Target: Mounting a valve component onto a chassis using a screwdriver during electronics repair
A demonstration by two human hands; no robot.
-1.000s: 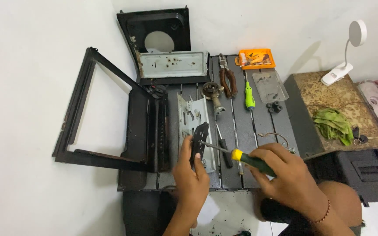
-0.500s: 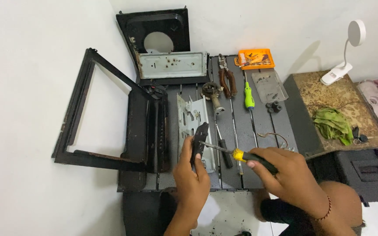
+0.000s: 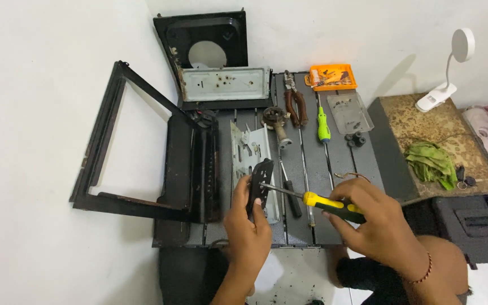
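Observation:
My left hand (image 3: 248, 221) holds a small black bracket-like part (image 3: 260, 182) upright above the dark slatted table (image 3: 312, 169). In my right hand (image 3: 377, 221) is a yellow-and-black screwdriver (image 3: 323, 204); its metal shaft points left and the tip touches the black part. Just behind the part lies a light grey metal plate (image 3: 249, 152) with holes. A second black-handled screwdriver (image 3: 290, 192) lies on the table under the held shaft.
A black rectangular frame (image 3: 136, 147) stands open at the table's left. At the back lean a black panel with a round hole (image 3: 204, 39) and a grey plate (image 3: 224, 85). Pliers (image 3: 296, 104), a green screwdriver (image 3: 323, 125), an orange parts box (image 3: 332, 77) and a burner part (image 3: 276, 120) lie about.
Both hands stay at the black part; the screwdriver has shifted slightly and its tip remains against the part. Nothing else has moved.

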